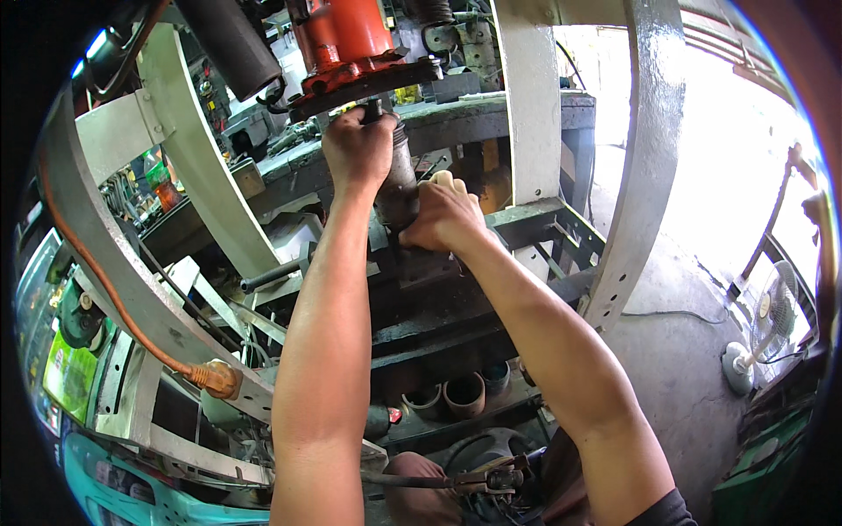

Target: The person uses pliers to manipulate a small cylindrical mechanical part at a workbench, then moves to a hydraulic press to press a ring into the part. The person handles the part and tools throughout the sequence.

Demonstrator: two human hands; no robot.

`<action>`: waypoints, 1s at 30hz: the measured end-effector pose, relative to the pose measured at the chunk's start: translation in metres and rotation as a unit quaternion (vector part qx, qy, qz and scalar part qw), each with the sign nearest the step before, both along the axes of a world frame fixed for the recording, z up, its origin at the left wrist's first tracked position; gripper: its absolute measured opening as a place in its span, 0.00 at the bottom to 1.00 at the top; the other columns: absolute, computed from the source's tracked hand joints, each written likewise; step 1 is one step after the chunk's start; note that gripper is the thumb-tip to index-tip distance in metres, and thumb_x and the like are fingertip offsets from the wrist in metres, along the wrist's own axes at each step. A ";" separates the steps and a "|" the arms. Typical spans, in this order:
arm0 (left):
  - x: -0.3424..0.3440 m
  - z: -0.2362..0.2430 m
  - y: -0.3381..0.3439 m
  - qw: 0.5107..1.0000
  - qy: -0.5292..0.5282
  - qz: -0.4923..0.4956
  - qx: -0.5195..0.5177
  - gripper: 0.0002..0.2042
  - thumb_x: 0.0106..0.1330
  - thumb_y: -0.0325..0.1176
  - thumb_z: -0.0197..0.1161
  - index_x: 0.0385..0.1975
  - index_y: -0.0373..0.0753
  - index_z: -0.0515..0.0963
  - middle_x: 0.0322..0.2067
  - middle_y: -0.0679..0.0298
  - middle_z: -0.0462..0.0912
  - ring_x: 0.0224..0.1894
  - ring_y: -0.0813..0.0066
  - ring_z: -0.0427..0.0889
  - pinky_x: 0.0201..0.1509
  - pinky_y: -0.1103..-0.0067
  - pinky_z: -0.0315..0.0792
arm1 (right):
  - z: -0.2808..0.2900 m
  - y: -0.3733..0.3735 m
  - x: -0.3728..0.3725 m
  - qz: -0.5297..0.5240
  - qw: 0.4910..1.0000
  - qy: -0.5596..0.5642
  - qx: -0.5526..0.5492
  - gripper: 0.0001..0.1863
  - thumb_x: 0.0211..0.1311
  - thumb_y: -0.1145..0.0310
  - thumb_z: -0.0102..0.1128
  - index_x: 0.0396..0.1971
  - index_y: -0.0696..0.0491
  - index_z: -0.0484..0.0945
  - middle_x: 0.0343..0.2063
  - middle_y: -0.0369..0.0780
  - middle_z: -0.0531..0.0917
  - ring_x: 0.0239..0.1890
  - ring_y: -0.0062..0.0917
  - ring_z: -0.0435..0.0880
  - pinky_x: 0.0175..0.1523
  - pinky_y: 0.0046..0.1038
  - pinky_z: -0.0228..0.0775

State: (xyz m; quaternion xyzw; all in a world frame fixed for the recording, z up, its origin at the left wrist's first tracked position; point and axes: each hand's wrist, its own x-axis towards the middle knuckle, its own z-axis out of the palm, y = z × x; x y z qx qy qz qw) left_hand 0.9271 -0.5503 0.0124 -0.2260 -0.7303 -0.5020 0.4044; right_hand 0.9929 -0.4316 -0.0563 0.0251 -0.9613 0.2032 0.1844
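Upright beneath the red press ram (346, 39), the grey cylindrical part (396, 180) is seated but not yet released: left hand (358, 147) and right hand (443, 219) both clasp it.

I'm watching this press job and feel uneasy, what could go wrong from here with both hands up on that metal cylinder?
Both the left hand and the right hand grip the grey cylinder directly under the red press head, so fingers could get pinched. The cylinder may also slip or tilt. The orange cable hanging across the white frame could snag.
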 end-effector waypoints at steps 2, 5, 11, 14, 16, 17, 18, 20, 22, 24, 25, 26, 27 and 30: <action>0.000 0.000 -0.002 0.999 -0.014 0.031 -0.011 0.15 0.61 0.43 0.70 0.34 0.34 0.90 0.27 0.54 0.90 0.31 0.67 0.87 0.43 0.70 0.76 | 0.003 0.002 -0.002 0.002 1.000 -0.006 0.006 0.41 0.43 0.48 0.83 0.56 0.58 0.84 0.64 0.50 0.76 0.69 0.47 0.76 0.69 0.44 0.76; -0.001 0.001 -0.004 0.997 0.013 0.061 -0.040 0.17 0.60 0.44 0.70 0.36 0.34 0.90 0.29 0.53 0.91 0.34 0.63 0.88 0.46 0.70 0.77 | 0.000 0.005 -0.007 0.017 0.999 0.034 -0.016 0.42 0.42 0.50 0.86 0.57 0.57 0.84 0.63 0.49 0.77 0.69 0.46 0.75 0.70 0.44 0.73; 0.000 -0.005 -0.008 0.989 -0.107 -0.069 0.079 0.13 0.63 0.37 0.69 0.38 0.35 0.90 0.33 0.62 0.91 0.35 0.72 0.85 0.46 0.73 0.74 | -0.006 0.008 -0.008 0.052 0.995 0.078 -0.028 0.38 0.37 0.53 0.87 0.52 0.54 0.84 0.58 0.49 0.80 0.67 0.48 0.76 0.70 0.44 0.73; 0.000 -0.009 -0.016 0.971 -0.122 -0.144 0.144 0.11 0.64 0.35 0.68 0.37 0.35 0.89 0.34 0.65 0.90 0.35 0.75 0.83 0.46 0.75 0.74 | -0.004 0.006 -0.004 0.056 0.992 0.101 -0.041 0.33 0.37 0.56 0.86 0.47 0.53 0.84 0.55 0.47 0.81 0.65 0.48 0.77 0.69 0.45 0.70; -0.003 -0.010 -0.015 0.979 -0.110 -0.124 0.122 0.11 0.64 0.35 0.68 0.37 0.34 0.89 0.34 0.65 0.90 0.35 0.75 0.83 0.46 0.75 0.73 | -0.002 0.005 -0.003 0.063 0.994 0.080 -0.047 0.32 0.38 0.56 0.85 0.47 0.52 0.84 0.52 0.47 0.83 0.64 0.47 0.78 0.69 0.46 0.68; -0.004 -0.012 -0.015 0.981 -0.107 -0.109 0.116 0.11 0.64 0.35 0.68 0.37 0.34 0.89 0.33 0.64 0.90 0.35 0.74 0.83 0.46 0.75 0.73 | -0.002 0.005 -0.004 0.066 0.994 0.066 -0.049 0.32 0.38 0.57 0.85 0.46 0.53 0.84 0.51 0.47 0.84 0.63 0.47 0.78 0.69 0.46 0.68; -0.006 -0.012 -0.012 0.985 -0.100 -0.072 0.118 0.13 0.60 0.37 0.70 0.35 0.31 0.89 0.31 0.55 0.91 0.36 0.69 0.85 0.47 0.70 0.75 | -0.001 0.006 -0.004 0.071 0.995 0.051 -0.049 0.32 0.39 0.57 0.85 0.46 0.53 0.83 0.51 0.48 0.84 0.63 0.47 0.78 0.68 0.46 0.69; -0.008 -0.014 -0.012 0.983 -0.079 -0.078 0.143 0.13 0.61 0.35 0.69 0.37 0.31 0.89 0.32 0.57 0.91 0.35 0.70 0.84 0.47 0.70 0.76 | -0.002 0.006 -0.005 0.081 0.995 0.048 -0.043 0.33 0.39 0.57 0.85 0.47 0.54 0.82 0.49 0.48 0.85 0.63 0.47 0.78 0.67 0.46 0.69; -0.009 -0.016 -0.016 0.970 -0.085 -0.123 0.191 0.11 0.62 0.33 0.67 0.37 0.31 0.89 0.32 0.61 0.90 0.34 0.72 0.83 0.45 0.72 0.75 | -0.004 0.007 -0.006 0.087 0.993 0.072 -0.032 0.33 0.40 0.57 0.85 0.47 0.55 0.81 0.47 0.49 0.86 0.62 0.48 0.78 0.66 0.46 0.69; -0.009 -0.018 -0.023 0.944 -0.110 -0.177 0.255 0.10 0.63 0.30 0.66 0.37 0.31 0.89 0.32 0.64 0.89 0.33 0.74 0.82 0.43 0.74 0.75 | -0.007 0.008 -0.006 0.092 0.990 0.108 -0.020 0.35 0.40 0.56 0.85 0.48 0.55 0.80 0.46 0.49 0.86 0.61 0.48 0.79 0.66 0.47 0.68; -0.009 -0.019 -0.025 0.938 -0.101 -0.195 0.268 0.09 0.63 0.29 0.66 0.37 0.31 0.89 0.32 0.65 0.88 0.32 0.75 0.82 0.43 0.75 0.74 | -0.008 0.008 -0.006 0.092 0.989 0.116 -0.010 0.35 0.40 0.56 0.85 0.48 0.55 0.79 0.45 0.49 0.86 0.60 0.49 0.79 0.66 0.47 0.68; -0.009 -0.020 -0.027 0.930 -0.094 -0.205 0.290 0.09 0.63 0.28 0.65 0.36 0.31 0.89 0.32 0.65 0.88 0.32 0.76 0.81 0.42 0.76 0.74 | -0.008 0.007 -0.005 0.095 0.987 0.128 -0.012 0.36 0.40 0.56 0.85 0.49 0.55 0.79 0.45 0.49 0.86 0.59 0.49 0.80 0.66 0.47 0.67; -0.009 -0.021 -0.029 0.921 -0.088 -0.215 0.313 0.08 0.63 0.26 0.65 0.36 0.31 0.89 0.32 0.66 0.87 0.31 0.77 0.81 0.42 0.77 0.74 | -0.008 0.007 -0.005 0.095 0.987 0.130 -0.010 0.37 0.40 0.55 0.86 0.49 0.55 0.78 0.45 0.50 0.86 0.58 0.49 0.80 0.66 0.47 0.66; -0.011 -0.023 -0.034 0.920 -0.078 -0.215 0.318 0.09 0.65 0.29 0.64 0.38 0.32 0.87 0.34 0.63 0.88 0.32 0.71 0.83 0.42 0.73 0.77 | -0.006 0.008 -0.003 0.096 0.987 0.126 -0.002 0.38 0.39 0.55 0.86 0.50 0.55 0.77 0.44 0.50 0.86 0.56 0.50 0.81 0.65 0.46 0.65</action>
